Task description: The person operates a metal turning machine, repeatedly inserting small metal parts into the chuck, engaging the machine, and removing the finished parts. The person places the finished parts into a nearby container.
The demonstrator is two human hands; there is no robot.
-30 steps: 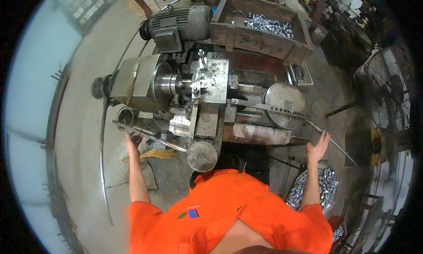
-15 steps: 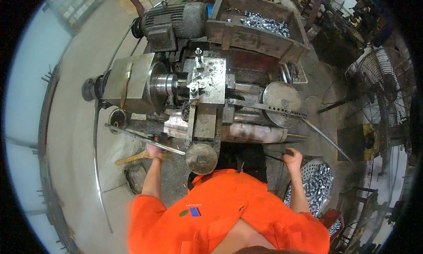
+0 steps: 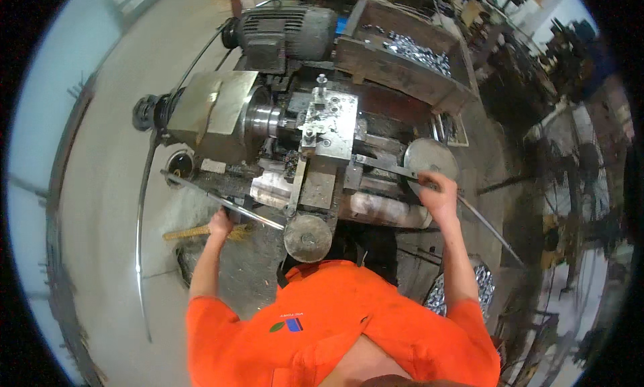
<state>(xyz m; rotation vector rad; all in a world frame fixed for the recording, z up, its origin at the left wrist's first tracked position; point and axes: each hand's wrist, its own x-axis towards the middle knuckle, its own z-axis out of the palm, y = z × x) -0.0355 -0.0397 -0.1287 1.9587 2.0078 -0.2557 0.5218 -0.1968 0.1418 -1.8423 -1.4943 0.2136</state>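
Observation:
A small lathe with a steel chuck [image 3: 266, 120] and a metal tool block [image 3: 337, 118] stands in front of me. My right hand [image 3: 437, 194] is closed around a flat metal lever [image 3: 384, 165] that runs out from the block, over the round steel disc [image 3: 429, 156]. Its fingers cover part of the lever, and a long rod [image 3: 493, 231] extends beyond the hand. My left hand [image 3: 220, 223] is closed beside a dark part under the slanting metal rod [image 3: 235, 207]; what it grips is mostly hidden. Near my waist sits another round disc [image 3: 308, 239].
A ribbed motor [image 3: 288, 34] and a wooden box [image 3: 409, 68] of small shiny metal parts [image 3: 419, 53] stand behind the lathe. More parts fill a perforated basket [image 3: 484, 279] by my right forearm. A straw broom [image 3: 188, 233] lies beside my left hand.
My right hand has moved up and forward from above the basket onto the lever. My left hand stays low beside the dark part. The whole view has shifted and tilted slightly.

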